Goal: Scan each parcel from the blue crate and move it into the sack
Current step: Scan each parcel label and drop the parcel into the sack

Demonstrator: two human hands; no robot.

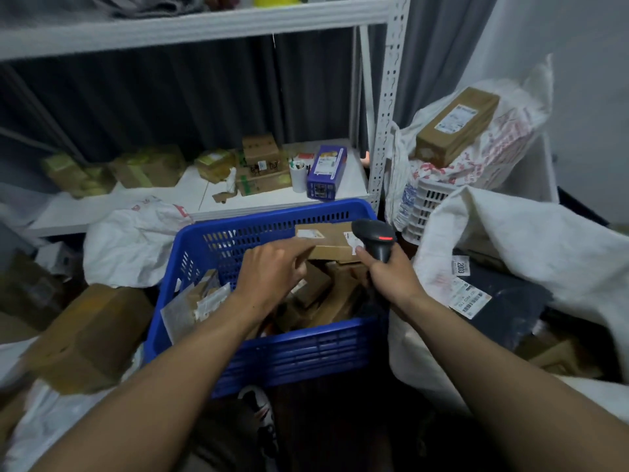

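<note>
The blue crate [258, 356] stands in front of me, holding several cardboard parcels and padded envelopes. My left hand [272, 270] holds a flat cardboard parcel [332, 240] with white labels above the crate's far right part. My right hand [394, 277] grips a black barcode scanner [374, 238] with a red light, its head right beside the parcel's label. To the right lies a white sack [531, 240], open, with dark parcels and labels [490, 298] inside.
Behind the crate, a white shelf [190, 195] carries several boxes, a purple box [326, 172] and a cup. Further right, another sack [503, 144] has a long cardboard box [456, 126] on top. Cardboard boxes [85, 338] and sacks crowd the left.
</note>
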